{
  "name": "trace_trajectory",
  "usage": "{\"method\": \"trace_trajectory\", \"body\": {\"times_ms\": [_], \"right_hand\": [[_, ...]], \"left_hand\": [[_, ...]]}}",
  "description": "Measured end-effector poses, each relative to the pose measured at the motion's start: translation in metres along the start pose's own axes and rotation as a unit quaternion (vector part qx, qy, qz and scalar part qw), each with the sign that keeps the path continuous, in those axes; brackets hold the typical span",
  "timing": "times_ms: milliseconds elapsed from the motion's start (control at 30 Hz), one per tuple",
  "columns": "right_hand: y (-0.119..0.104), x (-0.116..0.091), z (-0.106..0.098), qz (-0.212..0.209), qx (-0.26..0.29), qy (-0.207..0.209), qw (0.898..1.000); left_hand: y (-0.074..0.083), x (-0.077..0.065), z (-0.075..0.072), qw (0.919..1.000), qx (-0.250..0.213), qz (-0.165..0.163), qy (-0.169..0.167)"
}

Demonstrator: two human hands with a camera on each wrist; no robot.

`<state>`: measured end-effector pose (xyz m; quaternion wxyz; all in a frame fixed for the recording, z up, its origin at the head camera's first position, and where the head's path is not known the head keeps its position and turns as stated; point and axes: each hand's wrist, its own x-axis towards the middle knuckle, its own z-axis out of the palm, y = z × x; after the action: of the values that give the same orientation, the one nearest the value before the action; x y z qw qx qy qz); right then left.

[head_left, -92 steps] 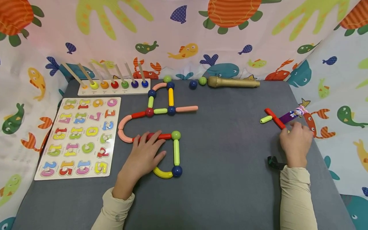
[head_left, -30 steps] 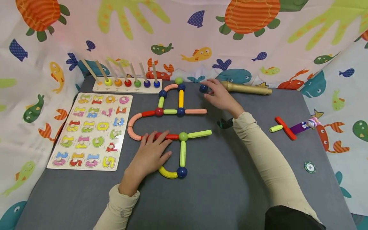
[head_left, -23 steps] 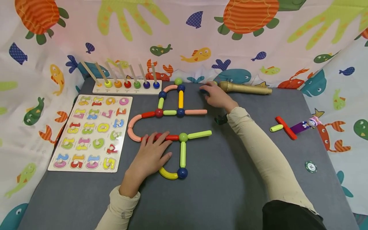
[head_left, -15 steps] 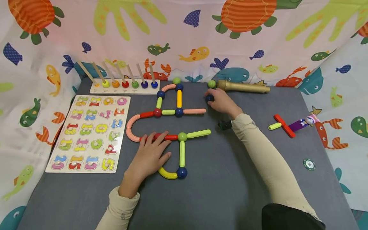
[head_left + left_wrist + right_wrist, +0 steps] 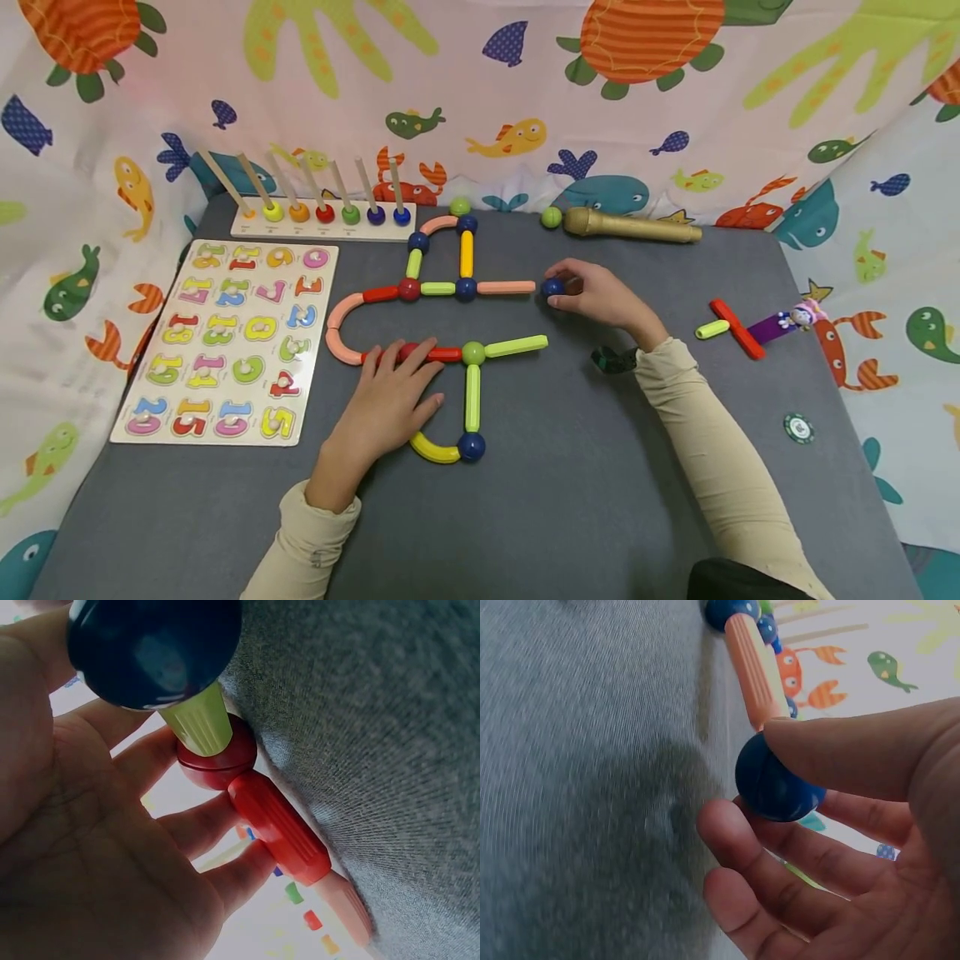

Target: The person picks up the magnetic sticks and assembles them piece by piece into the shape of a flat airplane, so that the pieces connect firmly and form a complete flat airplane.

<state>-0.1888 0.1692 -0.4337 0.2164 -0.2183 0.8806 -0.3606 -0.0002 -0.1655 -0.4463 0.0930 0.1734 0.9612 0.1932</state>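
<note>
My right hand (image 5: pixel 600 298) pinches a dark blue ball (image 5: pixel 553 287) between thumb and fingers. In the right wrist view that ball (image 5: pixel 769 784) sits at the tip of a straight pink rod (image 5: pixel 754 675); whether they touch I cannot tell. The pink rod (image 5: pixel 507 287) belongs to a figure of magnetic rods and balls. My left hand (image 5: pixel 386 408) rests with spread fingers over its lower part, fingertips at a red ball (image 5: pixel 217 761) and red rod (image 5: pixel 277 829). A light green rod (image 5: pixel 516 346) sticks out from a green ball (image 5: pixel 473 353). My palm hides part of the yellow curved rod (image 5: pixel 435 450).
On the left lie a number puzzle board (image 5: pixel 225 342) and a peg stacker (image 5: pixel 326 230). A green ball (image 5: pixel 551 217) and gold microphone-shaped stick (image 5: pixel 633 225) are at the back. Red rods (image 5: pixel 737 329), a short green rod (image 5: pixel 712 330), a purple doll-topped strip (image 5: pixel 772 327) and poker chip (image 5: pixel 798 428) lie right.
My right hand left the right side; a light green rod now joins the green ball. It then took the blue ball from the back and brought it to the pink rod's end. Left hand stayed.
</note>
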Motion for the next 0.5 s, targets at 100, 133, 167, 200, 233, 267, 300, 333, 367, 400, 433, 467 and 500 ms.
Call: {"method": "trace_trajectory", "body": {"times_ms": [100, 133, 167, 200, 233, 267, 300, 333, 367, 400, 433, 467, 500], "right_hand": [[-0.0036, 0.0011, 0.0029, -0.006, 0.001, 0.002, 1.000], [-0.0042, 0.0014, 0.0036, -0.007, 0.001, 0.002, 1.000], [-0.0052, 0.0013, 0.0039, -0.007, 0.002, 0.003, 1.000], [-0.0054, 0.0014, 0.0042, -0.008, 0.001, 0.003, 1.000], [-0.0059, 0.0012, 0.0044, -0.008, 0.001, 0.003, 1.000], [-0.0052, 0.0014, 0.0046, -0.007, 0.001, 0.003, 1.000], [-0.0050, 0.0012, 0.0047, -0.007, 0.001, 0.003, 1.000], [-0.0044, 0.0011, 0.0049, -0.007, 0.001, 0.002, 1.000], [-0.0039, 0.0009, 0.0052, -0.006, 0.002, 0.002, 1.000], [-0.0040, 0.0005, 0.0057, -0.007, 0.002, 0.003, 1.000], [-0.0040, -0.0004, 0.0060, -0.007, 0.003, 0.002, 1.000], [-0.0037, -0.0009, 0.0066, -0.006, 0.004, 0.004, 1.000], [-0.0038, -0.0019, 0.0072, -0.006, 0.006, 0.005, 1.000]], "left_hand": [[0.0002, 0.0003, -0.0002, 1.0000, -0.003, -0.002, -0.005], [0.0003, 0.0004, 0.0000, 1.0000, -0.003, -0.003, -0.007], [0.0002, 0.0004, 0.0002, 1.0000, -0.004, -0.003, -0.008], [0.0003, 0.0004, 0.0003, 0.9999, -0.005, -0.003, -0.008], [0.0002, 0.0004, 0.0005, 0.9999, -0.006, -0.004, -0.009], [0.0001, 0.0003, 0.0007, 0.9999, -0.006, -0.004, -0.008], [0.0000, 0.0003, 0.0006, 0.9999, -0.007, -0.005, -0.007], [0.0000, 0.0004, 0.0005, 0.9999, -0.007, -0.004, -0.007], [-0.0001, 0.0004, 0.0004, 0.9999, -0.007, -0.005, -0.007], [-0.0002, 0.0005, 0.0002, 0.9999, -0.007, -0.005, -0.007], [0.0000, 0.0006, -0.0001, 0.9999, -0.006, -0.006, -0.008], [0.0001, 0.0007, -0.0004, 0.9999, -0.005, -0.005, -0.009], [0.0005, 0.0009, -0.0010, 0.9999, -0.004, -0.006, -0.010]]}}
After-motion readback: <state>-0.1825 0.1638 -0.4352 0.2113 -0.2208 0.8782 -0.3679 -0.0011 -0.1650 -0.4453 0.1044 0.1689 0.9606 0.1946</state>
